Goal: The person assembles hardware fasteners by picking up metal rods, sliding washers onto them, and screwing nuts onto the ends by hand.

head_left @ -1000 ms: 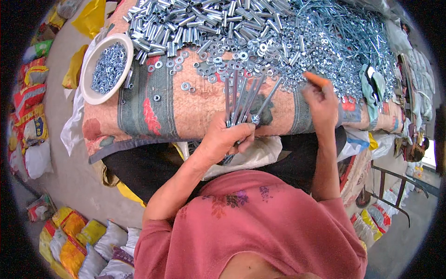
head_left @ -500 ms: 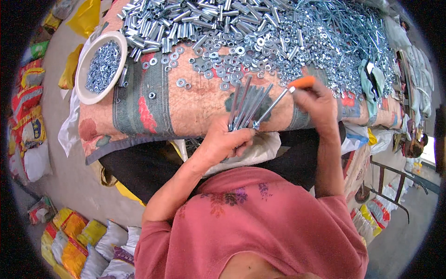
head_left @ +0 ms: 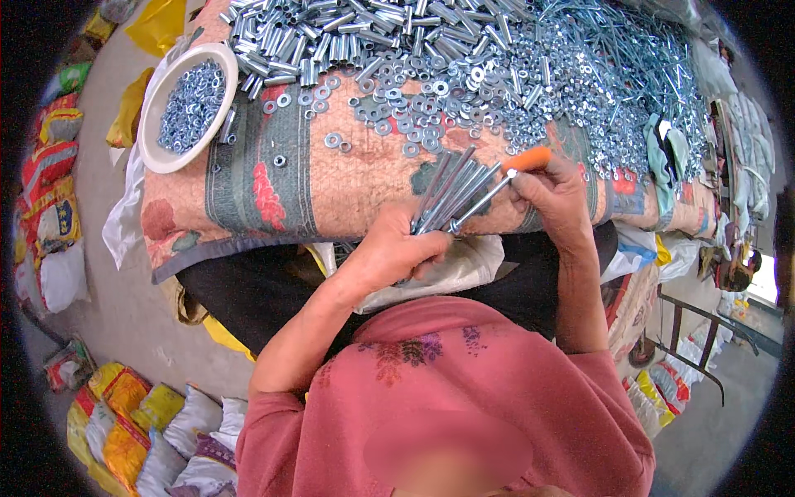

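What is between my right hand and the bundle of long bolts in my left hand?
Nothing visible. The right hand, with an orange cover on its fingertip, already pinches the tip of one long bolt fanned out of the bundle that the left hand grips.

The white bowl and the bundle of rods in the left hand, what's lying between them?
In the head view, between bowl and rods: patterned quilt with a few loose washers.

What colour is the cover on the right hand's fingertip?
Orange, seen in the head view: the finger cover on the right hand.
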Demonstrator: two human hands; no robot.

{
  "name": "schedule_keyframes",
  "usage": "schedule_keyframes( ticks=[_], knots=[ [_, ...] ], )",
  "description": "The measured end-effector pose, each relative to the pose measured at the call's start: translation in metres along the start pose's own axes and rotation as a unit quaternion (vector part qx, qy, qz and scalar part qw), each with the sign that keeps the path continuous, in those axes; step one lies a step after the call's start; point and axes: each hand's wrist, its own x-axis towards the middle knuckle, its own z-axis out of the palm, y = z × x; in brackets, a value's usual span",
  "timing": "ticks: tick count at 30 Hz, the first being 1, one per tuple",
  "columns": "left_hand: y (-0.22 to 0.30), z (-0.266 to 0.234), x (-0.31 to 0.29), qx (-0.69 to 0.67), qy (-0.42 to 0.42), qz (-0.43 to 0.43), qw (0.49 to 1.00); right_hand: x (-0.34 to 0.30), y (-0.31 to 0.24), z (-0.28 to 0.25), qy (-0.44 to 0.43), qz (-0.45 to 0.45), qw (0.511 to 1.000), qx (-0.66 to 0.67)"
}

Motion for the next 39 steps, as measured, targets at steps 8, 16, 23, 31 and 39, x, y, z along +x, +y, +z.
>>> schedule_keyframes(
  ticks=[8, 16, 23, 31, 39],
  knots=[
    [0.014, -0.002, 0.002, 0.031, -0.016, 0.027, 0.999, -0.002, -0.002, 0.038, -0.030, 0.143, 0.965, 0.217],
    [0.009, -0.011, -0.004, -0.112, 0.001, 0.026, 0.993, -0.008, -0.026, 0.031, -0.013, 0.035, 0.977, 0.208],
    [0.000, -0.006, 0.002, -0.199, 0.036, 0.035, 0.979, 0.000, -0.014, 0.043, -0.002, 0.039, 0.999, 0.037],
    [0.006, -0.008, -0.003, -0.202, 0.042, 0.066, 0.976, 0.004, -0.010, 0.037, -0.035, 0.069, 0.996, 0.054],
    [0.007, -0.008, -0.007, -0.197, 0.071, 0.049, 0.977, 0.008, -0.006, 0.035, -0.002, -0.030, 0.997, 0.070]
  ],
)
